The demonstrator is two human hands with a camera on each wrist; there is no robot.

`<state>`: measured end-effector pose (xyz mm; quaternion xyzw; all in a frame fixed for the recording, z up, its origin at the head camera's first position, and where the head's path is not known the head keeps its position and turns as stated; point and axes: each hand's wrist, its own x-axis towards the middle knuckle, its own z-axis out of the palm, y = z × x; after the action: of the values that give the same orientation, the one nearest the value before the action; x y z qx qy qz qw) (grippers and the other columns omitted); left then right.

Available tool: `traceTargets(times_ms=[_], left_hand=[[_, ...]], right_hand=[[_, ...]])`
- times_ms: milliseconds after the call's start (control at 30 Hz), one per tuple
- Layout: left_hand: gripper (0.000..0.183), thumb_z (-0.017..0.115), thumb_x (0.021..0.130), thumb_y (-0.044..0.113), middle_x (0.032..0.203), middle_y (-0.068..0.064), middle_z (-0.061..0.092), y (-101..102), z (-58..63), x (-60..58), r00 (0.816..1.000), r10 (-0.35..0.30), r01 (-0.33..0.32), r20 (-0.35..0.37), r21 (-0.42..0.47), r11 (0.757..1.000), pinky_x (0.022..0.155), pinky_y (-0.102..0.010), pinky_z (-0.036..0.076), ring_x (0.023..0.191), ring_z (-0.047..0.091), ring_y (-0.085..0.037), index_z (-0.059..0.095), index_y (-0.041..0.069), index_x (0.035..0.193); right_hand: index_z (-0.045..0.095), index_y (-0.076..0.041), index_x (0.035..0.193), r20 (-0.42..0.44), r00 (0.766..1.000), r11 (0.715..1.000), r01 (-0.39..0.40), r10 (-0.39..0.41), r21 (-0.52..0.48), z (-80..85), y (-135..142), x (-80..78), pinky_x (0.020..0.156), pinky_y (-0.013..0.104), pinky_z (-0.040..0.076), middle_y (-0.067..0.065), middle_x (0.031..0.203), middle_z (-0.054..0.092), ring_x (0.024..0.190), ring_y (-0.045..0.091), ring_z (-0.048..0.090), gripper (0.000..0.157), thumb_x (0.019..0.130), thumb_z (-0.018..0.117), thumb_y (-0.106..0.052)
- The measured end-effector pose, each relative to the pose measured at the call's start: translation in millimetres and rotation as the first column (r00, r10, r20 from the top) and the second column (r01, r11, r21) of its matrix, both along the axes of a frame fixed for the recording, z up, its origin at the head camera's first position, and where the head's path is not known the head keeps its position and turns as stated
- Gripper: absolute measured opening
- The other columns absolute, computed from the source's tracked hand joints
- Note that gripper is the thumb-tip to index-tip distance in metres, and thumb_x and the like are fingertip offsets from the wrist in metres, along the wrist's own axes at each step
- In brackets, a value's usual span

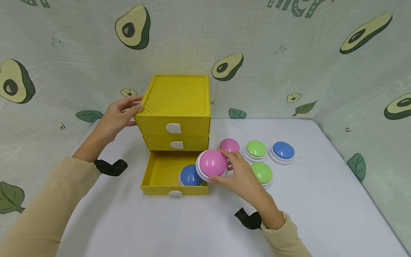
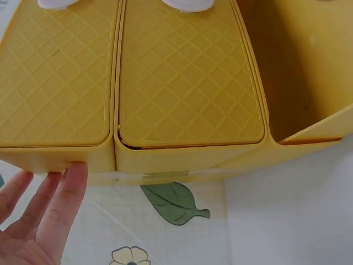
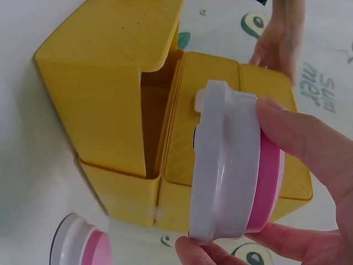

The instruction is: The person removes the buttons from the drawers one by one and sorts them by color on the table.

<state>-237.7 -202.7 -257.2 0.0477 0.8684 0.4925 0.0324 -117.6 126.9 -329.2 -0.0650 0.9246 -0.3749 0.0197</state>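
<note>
My right hand [image 1: 242, 176] grips a pink push button [image 1: 213, 163] with a white base by its rim, thumb on one side and fingers on the other. It holds the button over the front right corner of the pulled-out bottom drawer [image 1: 160, 169]. Inside that drawer lies a blue push button [image 1: 190, 175], partly covered by the pink one in the head view. My left hand [image 1: 115, 117] rests against the upper left side of the yellow drawer cabinet [image 1: 178, 94]. In the left wrist view its fingers [image 2: 58, 212] lie straight along the cabinet's side.
Right of the cabinet stand another pink button [image 1: 229, 144], two green buttons [image 1: 256, 148] and a blue button [image 1: 283, 150] on the white table [image 1: 321, 200]. The two upper drawers [image 1: 173, 142] are closed. An avocado-print cloth [image 1: 263, 32] hangs behind the table.
</note>
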Motion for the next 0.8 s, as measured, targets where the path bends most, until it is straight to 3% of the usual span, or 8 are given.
traceTargets(times_ms=[300,633,800], left_hand=[[0.061,0.047,0.091,0.051,0.141,-0.010,0.040,2,1.2,0.7,1.000,0.008,-0.008,0.007,-0.002,1.000,0.093,-0.036,0.049,0.120,0.048,-0.023,0.033,0.025,0.145],[0.061,0.048,0.091,0.051,0.141,-0.010,0.040,1,0.0,-0.6,1.000,0.002,-0.002,0.006,0.009,1.000,0.086,-0.025,0.053,0.118,0.049,-0.021,0.034,0.025,0.145],[0.061,0.048,0.091,0.051,0.142,-0.010,0.040,1,0.3,0.0,1.000,0.006,-0.006,0.010,0.008,1.000,0.088,-0.028,0.052,0.118,0.048,-0.021,0.034,0.026,0.145]], right_hand=[[0.044,-0.010,0.137,0.021,1.000,0.999,0.015,-0.016,0.039,-16.9,24,-7.1,0.075,0.034,0.056,0.013,0.121,0.050,0.101,0.025,0.054,0.078,0.072,0.079,-0.036],[0.045,-0.001,0.134,0.021,0.999,0.991,0.022,-0.025,0.130,-36.7,35,-17.1,0.082,0.044,0.055,0.022,0.123,0.053,0.108,0.033,0.054,0.076,0.074,0.078,-0.032],[0.046,0.002,0.132,0.031,0.999,0.987,0.026,-0.032,0.160,-44.7,36,-20.9,0.086,0.045,0.053,0.022,0.122,0.055,0.108,0.033,0.054,0.075,0.074,0.079,-0.031]])
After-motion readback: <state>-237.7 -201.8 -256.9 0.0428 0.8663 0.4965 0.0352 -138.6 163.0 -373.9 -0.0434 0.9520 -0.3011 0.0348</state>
